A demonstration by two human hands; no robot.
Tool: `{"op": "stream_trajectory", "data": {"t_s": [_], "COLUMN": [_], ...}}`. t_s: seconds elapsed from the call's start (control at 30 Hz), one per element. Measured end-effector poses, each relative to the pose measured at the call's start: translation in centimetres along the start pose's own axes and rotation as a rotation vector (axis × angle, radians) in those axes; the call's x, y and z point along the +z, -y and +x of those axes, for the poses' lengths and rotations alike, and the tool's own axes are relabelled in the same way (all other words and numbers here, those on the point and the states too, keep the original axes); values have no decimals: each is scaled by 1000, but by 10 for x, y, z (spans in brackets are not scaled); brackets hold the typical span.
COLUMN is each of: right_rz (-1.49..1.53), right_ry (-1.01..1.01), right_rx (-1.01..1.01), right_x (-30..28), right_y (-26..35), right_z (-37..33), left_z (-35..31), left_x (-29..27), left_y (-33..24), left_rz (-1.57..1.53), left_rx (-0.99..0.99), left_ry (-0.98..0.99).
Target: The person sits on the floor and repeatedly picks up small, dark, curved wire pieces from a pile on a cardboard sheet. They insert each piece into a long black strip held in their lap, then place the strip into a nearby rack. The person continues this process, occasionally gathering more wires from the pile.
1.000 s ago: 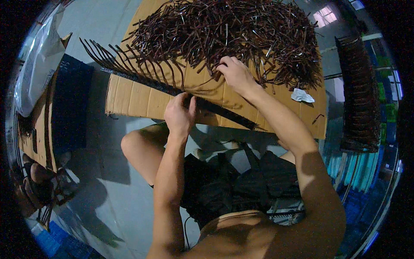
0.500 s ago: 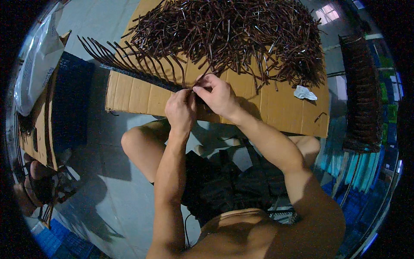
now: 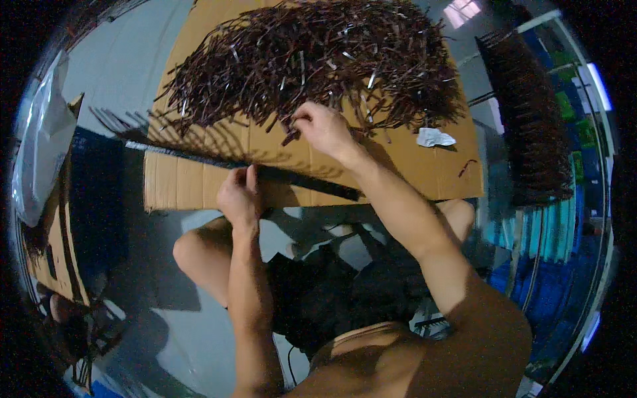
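Beyond the black strip (image 3: 293,178), your right hand (image 3: 325,131) curls, its grip unclear, while your left hand (image 3: 239,199) pinches the strip, which could tilt if that hold slackens.

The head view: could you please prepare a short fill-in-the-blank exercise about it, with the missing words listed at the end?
1. Counting the left hand, only ____ of the two hands touches the long dark strip.
2. The crumpled scrap is ____ in colour.
3. In the picture, the scrap lies to the ____ of the right hand.
4. The heap of brown pieces rests on a large sheet made of ____.

Missing words: one; white; right; cardboard.
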State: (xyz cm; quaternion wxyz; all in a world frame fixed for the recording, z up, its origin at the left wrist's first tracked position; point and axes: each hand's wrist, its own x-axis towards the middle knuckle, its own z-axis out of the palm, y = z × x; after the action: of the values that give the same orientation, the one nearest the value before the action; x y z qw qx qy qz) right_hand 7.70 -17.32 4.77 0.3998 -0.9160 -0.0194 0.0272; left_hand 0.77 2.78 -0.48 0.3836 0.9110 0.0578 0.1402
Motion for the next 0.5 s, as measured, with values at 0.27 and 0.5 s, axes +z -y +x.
{"op": "stream_trajectory", "data": {"t_s": [0.27,0.5], "right_rz": [-86,493], "right_ry": [-188,-117], "right_rx": [200,-9], "right_x": [21,49], "right_y": [-60,-7], "right_z": [19,-29], "left_z": [-18,-16], "left_x": [54,45], "left_y": [29,-1], "left_rz": [-499,-357], "left_rx": [-45,-67], "left_ry": [260,281]}}
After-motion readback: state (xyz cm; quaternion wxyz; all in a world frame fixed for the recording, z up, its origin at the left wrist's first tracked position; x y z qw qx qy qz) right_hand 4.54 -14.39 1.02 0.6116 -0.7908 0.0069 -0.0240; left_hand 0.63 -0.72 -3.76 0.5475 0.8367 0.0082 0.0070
